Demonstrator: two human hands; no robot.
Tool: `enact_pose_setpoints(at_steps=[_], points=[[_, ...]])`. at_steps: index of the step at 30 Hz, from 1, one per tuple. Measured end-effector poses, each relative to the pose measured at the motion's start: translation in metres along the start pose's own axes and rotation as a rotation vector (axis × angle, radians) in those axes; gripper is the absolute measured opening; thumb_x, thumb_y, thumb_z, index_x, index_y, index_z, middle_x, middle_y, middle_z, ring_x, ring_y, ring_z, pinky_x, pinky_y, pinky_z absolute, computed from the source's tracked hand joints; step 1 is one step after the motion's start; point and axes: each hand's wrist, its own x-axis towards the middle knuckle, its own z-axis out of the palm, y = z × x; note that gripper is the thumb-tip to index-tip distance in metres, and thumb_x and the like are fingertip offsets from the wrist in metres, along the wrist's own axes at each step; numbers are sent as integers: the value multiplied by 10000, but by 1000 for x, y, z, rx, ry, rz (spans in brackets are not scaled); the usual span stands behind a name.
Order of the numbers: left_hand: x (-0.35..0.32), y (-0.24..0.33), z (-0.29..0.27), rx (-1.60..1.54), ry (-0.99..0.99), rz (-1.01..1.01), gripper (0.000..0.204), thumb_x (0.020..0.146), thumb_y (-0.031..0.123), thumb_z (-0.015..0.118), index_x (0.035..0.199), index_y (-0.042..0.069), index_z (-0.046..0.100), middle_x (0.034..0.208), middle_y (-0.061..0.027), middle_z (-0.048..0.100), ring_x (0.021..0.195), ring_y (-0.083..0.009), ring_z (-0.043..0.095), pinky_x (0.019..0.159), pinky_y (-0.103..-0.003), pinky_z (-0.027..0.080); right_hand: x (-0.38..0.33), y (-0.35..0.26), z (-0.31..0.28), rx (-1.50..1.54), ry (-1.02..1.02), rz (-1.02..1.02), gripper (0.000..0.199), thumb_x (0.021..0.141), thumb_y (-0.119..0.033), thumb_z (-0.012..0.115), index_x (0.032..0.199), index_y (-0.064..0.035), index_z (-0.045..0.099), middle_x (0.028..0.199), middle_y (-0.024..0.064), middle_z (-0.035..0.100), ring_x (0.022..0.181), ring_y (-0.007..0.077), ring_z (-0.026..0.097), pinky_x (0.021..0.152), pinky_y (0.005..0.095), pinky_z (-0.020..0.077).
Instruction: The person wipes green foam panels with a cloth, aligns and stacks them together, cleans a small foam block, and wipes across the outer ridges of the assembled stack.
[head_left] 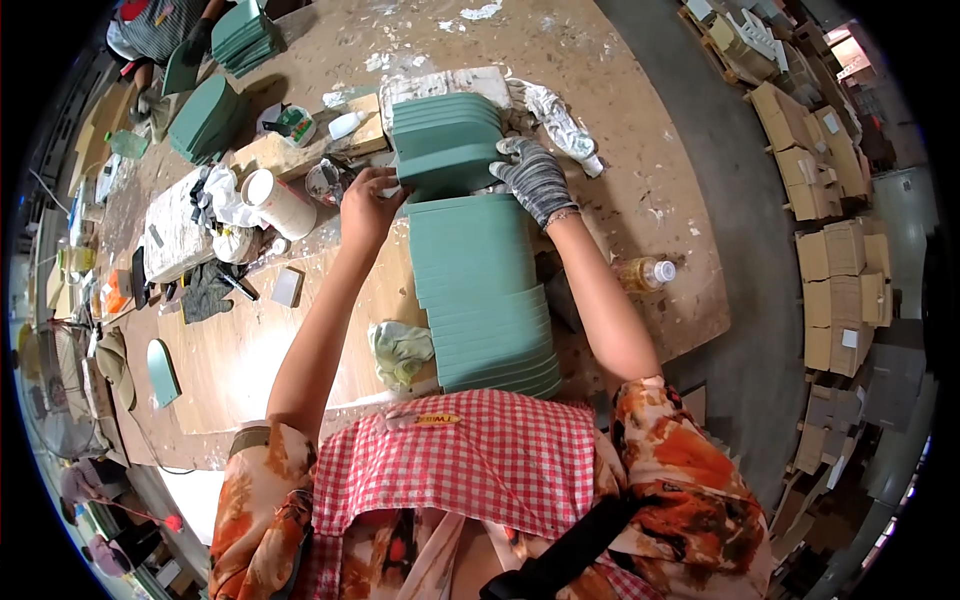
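Green rounded panels lie fanned in a long stack (470, 250) in front of me. Beyond it, one green panel (445, 170) is tilted against a second group of green panels (445, 118). My right hand (540, 180), in a grey striped glove, grips that tilted panel's right edge. My bare left hand (370, 205) is at its left edge, fingers pinched together. A small whitish bit shows at the left fingertips, too little to name. A crumpled pale cloth (401, 352) lies left of the near stack.
Left on the stained table stand a white tub (278, 203), an open can (325, 182) and a wrapped white block (180, 225). A bottle of amber liquid (645, 274) is right of my forearm. Another person (165, 35) works at far left near more green panels (208, 118).
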Motion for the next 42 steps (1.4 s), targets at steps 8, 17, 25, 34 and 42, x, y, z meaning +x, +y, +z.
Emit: enact_pose_setpoints(at_steps=[8,17,25,34,42], points=[[-13,-1,-4,-449,-84,-192,290,756,-27,716,1030,-20,620,969,-100,664,830,-205,675,730,-299,560,-18,-2,-10,244,-108,151,398,692,-21,762,1066,-17,626,993,96,674,879,175,627,833,308,518],[-5,-13,-4,-498,-172,-73,327,824,-37,667,1142,-12,600,995,-126,645,900,-188,665,786,-305,548,-17,-19,-16,654,-177,322,317,771,-13,725,1081,-34,660,1014,64,660,804,128,619,721,269,580],[18,-18,21,-222,53,-222,546,836,138,725,1285,-45,473,1214,-215,541,1025,-257,621,858,-330,516,8,-32,14,434,-74,330,855,761,-84,772,1468,-100,291,1466,131,323,1210,299,467,626,359,623],[41,-19,60,-588,-176,-264,702,890,235,683,1398,-17,270,1152,-214,618,1016,-252,612,896,-340,465,33,-30,13,182,-281,395,1147,726,-285,813,1511,-78,4,1479,240,312,1247,323,478,904,356,521],[44,-30,63,-423,-236,-326,717,856,360,701,1371,7,347,1153,-219,626,1056,-308,623,911,-363,461,39,-18,12,-108,-283,283,1146,739,-499,749,1510,-61,23,1452,257,359,1288,390,434,1081,386,356]])
